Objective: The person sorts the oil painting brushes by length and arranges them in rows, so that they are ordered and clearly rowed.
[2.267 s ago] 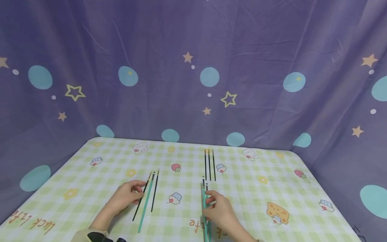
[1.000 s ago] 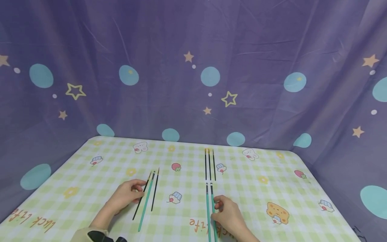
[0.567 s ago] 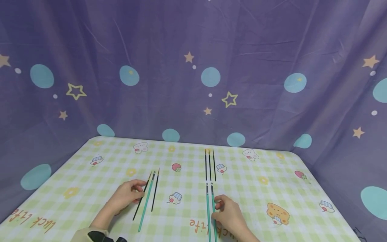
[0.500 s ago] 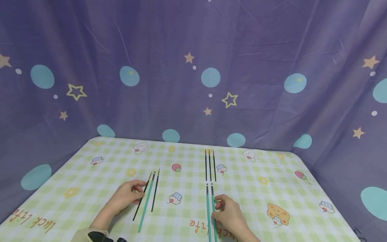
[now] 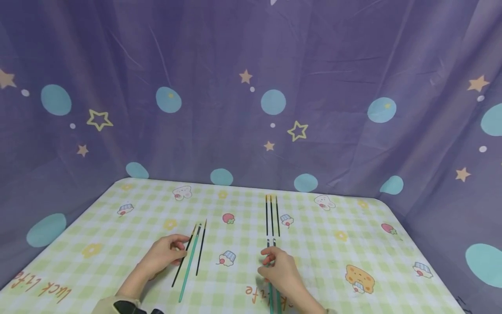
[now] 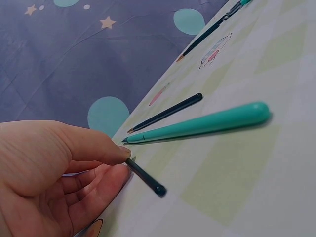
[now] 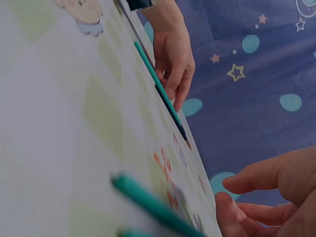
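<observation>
The left hand [image 5: 162, 255] is pinching a slim black brush [image 5: 178, 272] between thumb and finger, just as in the earlier frames, while a single teal brush [image 5: 189, 273] and another black brush [image 5: 201, 248] are lying just beside it, unmoved. The right hand [image 5: 283, 270] is now hovering farther left, reaching across the pair of teal brushes [image 5: 271, 301] instead of touching the right one; its thumb and forefinger are standing apart, released. That pair is staying put on the checked tablecloth [image 5: 321, 253], its tips pointing toward three black brushes [image 5: 272, 218].
</observation>
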The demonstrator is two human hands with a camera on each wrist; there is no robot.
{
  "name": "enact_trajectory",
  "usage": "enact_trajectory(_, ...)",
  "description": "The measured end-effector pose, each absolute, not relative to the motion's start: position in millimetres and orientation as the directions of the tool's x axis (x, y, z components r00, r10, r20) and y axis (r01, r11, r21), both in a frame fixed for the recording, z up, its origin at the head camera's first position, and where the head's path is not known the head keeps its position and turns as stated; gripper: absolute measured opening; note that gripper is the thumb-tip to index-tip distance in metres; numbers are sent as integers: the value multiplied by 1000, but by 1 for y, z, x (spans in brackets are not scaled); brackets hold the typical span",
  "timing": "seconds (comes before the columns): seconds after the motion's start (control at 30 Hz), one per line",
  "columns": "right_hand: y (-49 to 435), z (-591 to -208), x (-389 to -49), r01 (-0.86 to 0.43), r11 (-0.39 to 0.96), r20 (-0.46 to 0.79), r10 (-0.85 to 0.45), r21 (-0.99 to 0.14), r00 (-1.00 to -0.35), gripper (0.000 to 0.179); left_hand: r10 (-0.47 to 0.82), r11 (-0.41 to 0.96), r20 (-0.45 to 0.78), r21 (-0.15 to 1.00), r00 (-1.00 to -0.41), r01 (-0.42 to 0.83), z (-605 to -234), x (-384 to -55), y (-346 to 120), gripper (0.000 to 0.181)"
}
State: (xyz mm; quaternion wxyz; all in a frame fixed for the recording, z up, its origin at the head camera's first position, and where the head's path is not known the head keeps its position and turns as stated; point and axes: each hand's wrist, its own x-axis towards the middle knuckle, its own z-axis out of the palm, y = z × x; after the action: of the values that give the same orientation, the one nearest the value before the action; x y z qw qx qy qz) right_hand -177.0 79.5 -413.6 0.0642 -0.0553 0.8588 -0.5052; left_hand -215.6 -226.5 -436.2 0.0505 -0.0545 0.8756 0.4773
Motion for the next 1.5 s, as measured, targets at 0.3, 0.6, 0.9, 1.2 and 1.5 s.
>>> enact_trajectory(0.3,41,-413,-182,-72,432,-29,-221,-899,-975,30,-39,533,-132,836,-990,-133,-436,-216,-228,40)
enact_trajectory(0.6,5,-411,-187,-141,469,22,-248,-872,-968,25,-43,536,-137,833,-990,-139,-435,-215,-228,40)
enact_trajectory(0.9,-27,-419,-198,-170,484,37,-272,-858,-962,25,-37,529,-118,840,-992,-120,-438,-217,-228,40)
enact_trajectory(1.2,-51,-425,-208,-164,533,36,-242,-830,-970,37,-34,515,-122,848,-992,-122,-440,-217,-229,39)
enact_trajectory(1.5,-69,-427,-215,-90,673,19,-112,-735,-994,39,-38,517,-136,845,-990,-136,-436,-216,-227,39)
